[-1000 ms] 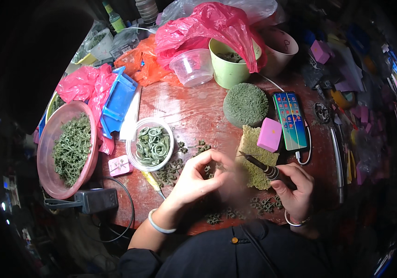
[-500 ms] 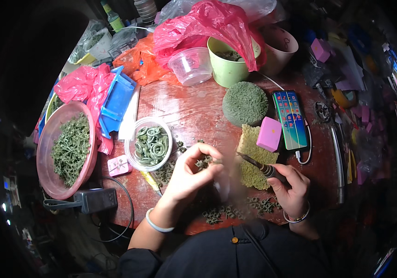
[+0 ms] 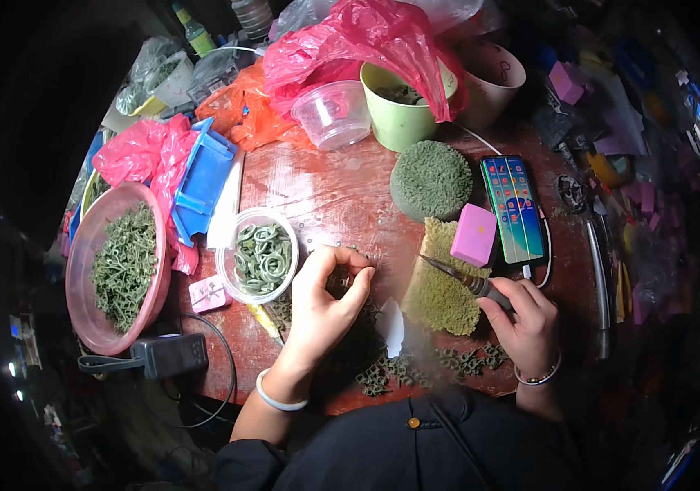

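Note:
My left hand (image 3: 327, 301) is raised over the table, thumb and forefinger closed in a pinch. Something small and dark may be at the fingertips, too small to make out. In my right hand (image 3: 525, 317) is a pen-shaped tool (image 3: 468, 281) with a dark handle and a thin, tapering tip. The tip points left over a rough yellow-green sponge block (image 3: 442, 303). Below the hands lie several small green openwork pieces (image 3: 403, 372). A clear round tub of green rings (image 3: 262, 274) stands left of my left hand, partly beside a yellow-handled tool (image 3: 264, 319).
A pink block (image 3: 474, 235) rests on the sponge, near a round green pad (image 3: 432, 182) and a phone (image 3: 513, 213). At left are a pink bowl (image 3: 80, 278) of green pieces, a blue tray (image 3: 203, 180) and a dark box (image 3: 172, 355). Tubs and plastic bags (image 3: 366, 41) crowd the back.
My left hand has drawn slightly left, away from the tool, its fingers turning inward. My right hand has shifted a little to the right, still holding the tool.

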`<state>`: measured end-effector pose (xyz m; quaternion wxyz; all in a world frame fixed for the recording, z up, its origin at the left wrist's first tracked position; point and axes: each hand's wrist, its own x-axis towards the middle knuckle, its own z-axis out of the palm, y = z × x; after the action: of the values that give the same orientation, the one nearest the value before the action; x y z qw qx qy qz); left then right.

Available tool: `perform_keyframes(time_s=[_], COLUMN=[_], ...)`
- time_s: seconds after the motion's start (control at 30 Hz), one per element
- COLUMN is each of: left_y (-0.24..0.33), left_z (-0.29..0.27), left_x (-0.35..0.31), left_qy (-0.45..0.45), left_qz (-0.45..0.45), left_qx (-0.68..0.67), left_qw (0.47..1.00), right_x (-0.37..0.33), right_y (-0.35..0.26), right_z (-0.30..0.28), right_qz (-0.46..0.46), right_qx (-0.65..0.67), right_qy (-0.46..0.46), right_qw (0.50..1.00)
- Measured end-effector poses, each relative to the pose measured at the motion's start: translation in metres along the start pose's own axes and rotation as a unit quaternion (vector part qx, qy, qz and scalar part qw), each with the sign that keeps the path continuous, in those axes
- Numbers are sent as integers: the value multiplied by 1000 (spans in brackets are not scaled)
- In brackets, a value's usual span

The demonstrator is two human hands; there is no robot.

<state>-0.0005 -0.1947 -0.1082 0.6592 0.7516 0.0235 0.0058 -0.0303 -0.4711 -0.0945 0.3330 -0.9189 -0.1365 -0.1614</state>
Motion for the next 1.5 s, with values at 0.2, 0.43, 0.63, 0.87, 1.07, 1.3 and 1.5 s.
perform_keyframes(time_s=[0.2,0.43,0.63,0.87,1.07,1.3,1.5], left_y=[0,7,9,6,7,16,15], left_z=[0,-6,-1,0,5,7,8], left_x=[-1,-6,-13,-21,-25,-24,-23], left_qy=[19,-199,-321,-375,-381,-366,-363], left_qz=[166,-79,-122,-108,-60,-17,10], left_qx=[277,-194,-269,-234,-196,-123,-106], left_qw=[946,957,900,890,901,922,926], right_x=[0,1,2,12,10,8,10], right_y=[3,-5,-35,-56,-55,-53,-55], right_z=[2,-1,0,20,25,30,27], right_qz=[-13,-7,93,16,-16,-45,-45], right_qx=[14,84,266,298,279,279,278], right_qy=[3,50,-55,-97,-102,-90,-98], right_qw=[1000,995,958,949,955,955,955])
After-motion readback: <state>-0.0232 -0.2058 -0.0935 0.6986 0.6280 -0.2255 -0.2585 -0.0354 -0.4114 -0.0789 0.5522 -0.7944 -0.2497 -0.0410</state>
